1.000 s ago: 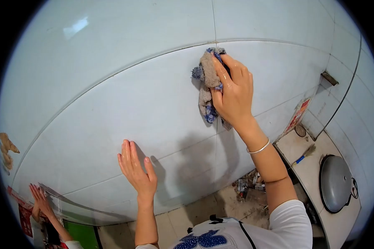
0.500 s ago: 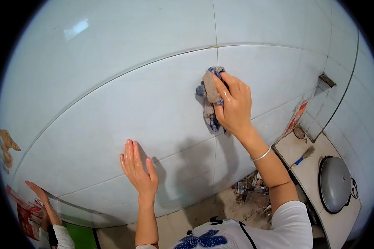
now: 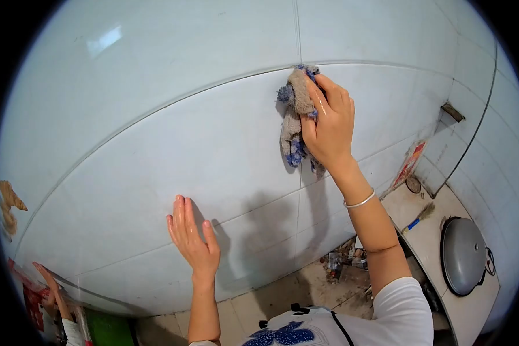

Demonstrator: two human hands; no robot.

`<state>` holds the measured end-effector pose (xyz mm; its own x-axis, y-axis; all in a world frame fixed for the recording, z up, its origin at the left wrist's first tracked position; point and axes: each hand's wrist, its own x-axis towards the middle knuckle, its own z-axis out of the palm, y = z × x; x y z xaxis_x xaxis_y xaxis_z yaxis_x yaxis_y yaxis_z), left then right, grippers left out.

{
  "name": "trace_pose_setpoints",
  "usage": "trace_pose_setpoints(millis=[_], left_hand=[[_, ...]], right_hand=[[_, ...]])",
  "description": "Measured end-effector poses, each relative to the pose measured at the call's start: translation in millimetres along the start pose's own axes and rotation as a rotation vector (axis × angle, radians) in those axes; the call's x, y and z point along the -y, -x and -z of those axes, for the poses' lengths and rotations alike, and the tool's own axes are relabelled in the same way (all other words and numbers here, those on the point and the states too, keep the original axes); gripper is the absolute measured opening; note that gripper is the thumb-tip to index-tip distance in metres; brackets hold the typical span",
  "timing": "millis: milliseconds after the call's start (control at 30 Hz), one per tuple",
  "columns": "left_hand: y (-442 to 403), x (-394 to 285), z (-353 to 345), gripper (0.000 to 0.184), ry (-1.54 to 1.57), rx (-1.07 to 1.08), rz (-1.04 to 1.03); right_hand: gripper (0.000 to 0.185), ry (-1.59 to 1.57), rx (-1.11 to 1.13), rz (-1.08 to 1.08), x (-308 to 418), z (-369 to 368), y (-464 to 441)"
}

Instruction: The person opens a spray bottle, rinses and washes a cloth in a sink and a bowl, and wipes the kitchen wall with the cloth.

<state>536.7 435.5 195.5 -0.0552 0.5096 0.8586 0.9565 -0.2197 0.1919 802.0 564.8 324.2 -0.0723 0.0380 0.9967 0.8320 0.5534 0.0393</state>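
Note:
My right hand grips a crumpled cleaning cloth, beige with blue patches, and presses it to the white tiled wall. The cloth lies over the vertical tile joint, its top just under the curved horizontal joint, and its lower end hangs loose. Lower and to the left, my left hand rests against the wall with fingers stretched out and nothing in it. Both hands look wet. A silver bangle circles my right wrist.
At right, a counter holds a grey domed lid and a small blue-handled brush. Debris lies on the floor below. Bottom left, a reflective surface shows an arm. A green panel stands beside it.
My right hand has slid the cloth up the wall, close to the horizontal joint. My left hand stays in the same place.

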Motion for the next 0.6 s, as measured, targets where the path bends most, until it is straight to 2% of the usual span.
trace_pose_setpoints(millis=[133, 233, 300, 467, 600], left_hand=[[1.8, 2.1, -0.6, 0.048, -0.006, 0.015, 0.003], [2.8, 3.4, -1.9, 0.049, -0.002, 0.009, -0.006], [3.2, 3.9, -2.2, 0.049, 0.002, 0.01, -0.007], [2.2, 2.0, -0.7, 0.049, 0.005, 0.008, -0.002], [2.6, 1.8, -2.0, 0.049, 0.011, 0.008, -0.006]], right_hand=[[0.059, -0.007, 0.047, -0.031, -2.2, 0.6, 29.9], [0.059, -0.007, 0.073, -0.016, -4.8, 4.4, 22.8], [0.058, -0.019, 0.009, -0.014, -7.6, 1.3, 3.8], [0.054, -0.011, 0.071, -0.014, -8.9, 6.0, 25.0], [0.056, -0.006, 0.034, 0.035, -11.0, 8.6, -4.1]])
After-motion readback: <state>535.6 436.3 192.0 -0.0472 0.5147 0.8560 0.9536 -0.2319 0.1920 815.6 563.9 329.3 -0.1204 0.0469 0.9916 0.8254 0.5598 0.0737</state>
